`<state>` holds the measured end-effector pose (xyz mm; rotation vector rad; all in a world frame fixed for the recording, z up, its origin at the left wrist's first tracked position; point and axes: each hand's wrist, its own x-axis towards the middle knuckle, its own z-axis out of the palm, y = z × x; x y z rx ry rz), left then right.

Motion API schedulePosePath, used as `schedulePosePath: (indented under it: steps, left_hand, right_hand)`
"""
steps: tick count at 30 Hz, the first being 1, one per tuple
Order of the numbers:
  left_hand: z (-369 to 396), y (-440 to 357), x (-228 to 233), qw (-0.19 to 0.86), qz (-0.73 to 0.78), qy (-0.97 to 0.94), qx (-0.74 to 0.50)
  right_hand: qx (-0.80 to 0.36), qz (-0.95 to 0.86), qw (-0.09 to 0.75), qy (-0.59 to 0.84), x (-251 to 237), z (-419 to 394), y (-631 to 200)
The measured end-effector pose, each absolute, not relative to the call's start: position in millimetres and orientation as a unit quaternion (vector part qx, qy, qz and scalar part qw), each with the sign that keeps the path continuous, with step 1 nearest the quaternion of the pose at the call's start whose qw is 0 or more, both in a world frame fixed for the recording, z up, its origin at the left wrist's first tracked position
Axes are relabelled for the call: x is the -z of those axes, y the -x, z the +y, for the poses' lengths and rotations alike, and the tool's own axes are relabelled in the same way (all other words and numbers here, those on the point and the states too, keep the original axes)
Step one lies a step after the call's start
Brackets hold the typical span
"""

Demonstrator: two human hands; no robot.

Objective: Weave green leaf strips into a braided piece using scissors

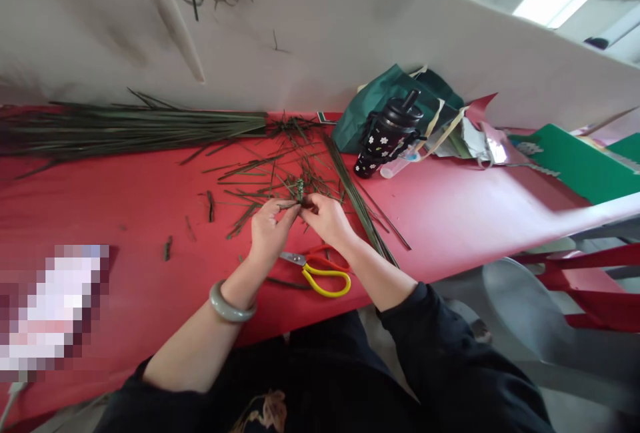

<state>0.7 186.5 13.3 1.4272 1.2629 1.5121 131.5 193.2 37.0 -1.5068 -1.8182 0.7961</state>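
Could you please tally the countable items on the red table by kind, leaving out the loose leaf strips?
Scissors: 1
Black flowered tumbler: 1
Green bag: 1
Bundle of long green leaves: 1
Small woven leaf piece held by left hand and right hand: 1
Total: 5

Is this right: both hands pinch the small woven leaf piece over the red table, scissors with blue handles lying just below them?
Not quite. The head view shows the scissors have yellow and red handles, not blue. The rest stands: left hand and right hand pinch the woven leaf piece over the red table.
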Motion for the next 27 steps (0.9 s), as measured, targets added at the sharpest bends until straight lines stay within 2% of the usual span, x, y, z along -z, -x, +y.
schedulePosePath:
  steps: [7,10,15,20,27]
  left_hand:
    - [205.0,11.1,13.7,0.456,0.498,-0.492,-0.55]
    - [211.6,17.5,20.5,0.49,0.504,-0.439,-0.559]
    - [213.9,19.7,22.3,0.46,0.532,-0.479,-0.525]
    - [210.6,16.2,20.4,0.39,0.51,-0.593,-0.486]
    - [210.2,17.3,23.8,0.344,0.496,-0.655,-0.455]
  right_hand:
    - [-0.341,-0.731,0.243,0.539,-23.7,218.0,-128.3]
    - [-0.33,-0.749,0.245,0.519,-26.9,237.1,-130.5]
    - [-0.202,-0.746,0.266,0.576,-50.4,307.2,-157.3]
    - [-0.033,-0.714,0.224,0.662,-58.0,400.6,-189.9]
    - [0.027,-0.703,0.155,0.694,-33.6,483.4,-195.6]
